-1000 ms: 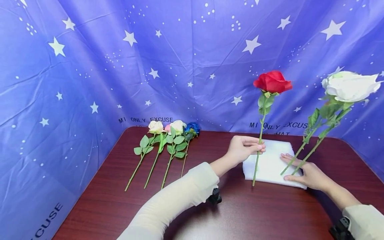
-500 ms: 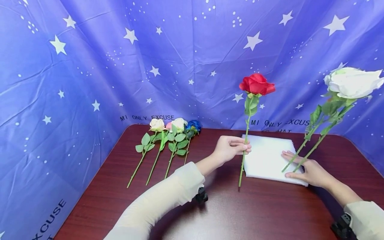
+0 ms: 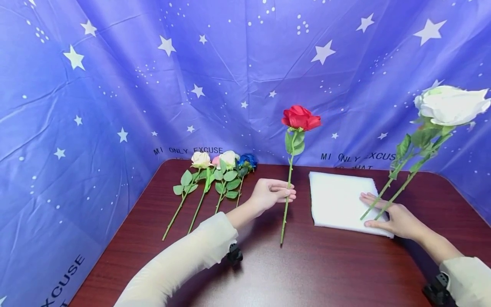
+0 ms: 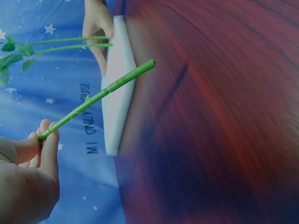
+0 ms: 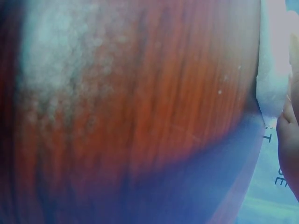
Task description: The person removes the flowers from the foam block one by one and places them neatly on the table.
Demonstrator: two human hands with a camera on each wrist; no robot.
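A starry curtain (image 3: 245, 64) backs the table (image 3: 307, 273). Flowers (image 3: 201, 160) lie left; next, the left hand (image 3: 268, 194) pinches a red rose (image 3: 301, 118) over the table, a light grip seeming best. Then the foam block (image 3: 337, 200), where the straight-fingered right hand (image 3: 400, 219) should press evenly, below a leaning white rose (image 3: 452, 106).

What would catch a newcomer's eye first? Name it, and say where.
Most likely the red rose, held up by its stem in the left hand near the middle of the head view. Next, the big white bloom at the far right, above the white slab on which the right hand rests. Behind everything hangs the blue starry backdrop.
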